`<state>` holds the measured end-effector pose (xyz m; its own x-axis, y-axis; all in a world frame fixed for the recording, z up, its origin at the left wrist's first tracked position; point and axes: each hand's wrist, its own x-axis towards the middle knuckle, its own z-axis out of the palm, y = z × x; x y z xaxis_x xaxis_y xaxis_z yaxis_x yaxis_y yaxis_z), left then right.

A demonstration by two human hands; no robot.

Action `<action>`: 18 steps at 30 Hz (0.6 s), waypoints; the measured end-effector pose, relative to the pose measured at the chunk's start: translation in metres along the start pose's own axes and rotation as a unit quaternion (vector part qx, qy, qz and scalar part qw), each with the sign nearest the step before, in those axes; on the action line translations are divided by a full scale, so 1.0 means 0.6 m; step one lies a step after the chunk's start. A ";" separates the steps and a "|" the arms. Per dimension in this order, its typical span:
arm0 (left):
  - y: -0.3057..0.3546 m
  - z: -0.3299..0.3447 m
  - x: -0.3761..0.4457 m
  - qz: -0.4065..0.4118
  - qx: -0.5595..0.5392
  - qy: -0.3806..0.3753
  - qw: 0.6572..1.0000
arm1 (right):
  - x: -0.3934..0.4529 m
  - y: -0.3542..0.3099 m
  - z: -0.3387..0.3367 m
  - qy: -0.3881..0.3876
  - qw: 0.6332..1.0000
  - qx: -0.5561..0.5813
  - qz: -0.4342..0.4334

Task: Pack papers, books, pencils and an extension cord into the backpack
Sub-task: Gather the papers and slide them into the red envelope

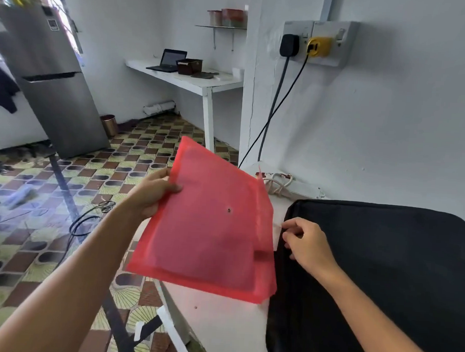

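A translucent red folder (209, 228) with papers inside is held up above the table's left edge. My left hand (155, 192) grips its left edge, thumb on top. The black backpack (382, 278) lies flat on the white table (226, 331) at the right. My right hand (307, 245) rests at the backpack's left edge, fingers curled and pinching something small there, apparently the zipper. A white extension cord (292, 185) lies coiled at the table's far end, by the wall.
Two plugs, one black (289, 44) and one yellow (317, 47), sit in the wall socket above the table, their cables hanging down. A fridge (51, 72) stands at the left. A white desk (188, 79) with a laptop is farther back. Cables lie on the tiled floor (83, 222).
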<state>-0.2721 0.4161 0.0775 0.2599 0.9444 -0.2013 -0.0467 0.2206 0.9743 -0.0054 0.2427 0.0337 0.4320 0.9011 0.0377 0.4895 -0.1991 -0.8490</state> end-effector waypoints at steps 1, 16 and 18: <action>0.008 -0.004 0.000 0.023 -0.030 0.018 0.999 | -0.002 -0.001 0.001 0.009 0.999 0.045 -0.005; -0.085 0.127 -0.071 -0.014 -0.448 -0.008 0.894 | -0.004 -0.072 -0.020 -0.027 0.860 0.507 0.046; -0.108 0.158 -0.085 -0.042 -0.448 -0.028 0.892 | -0.003 -0.061 -0.059 0.036 0.796 0.600 0.071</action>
<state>-0.1907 0.3303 0.0342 0.3461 0.9069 -0.2402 -0.7711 0.4209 0.4777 0.0030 0.2347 0.0833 0.4817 0.8693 -0.1103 -0.6257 0.2531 -0.7379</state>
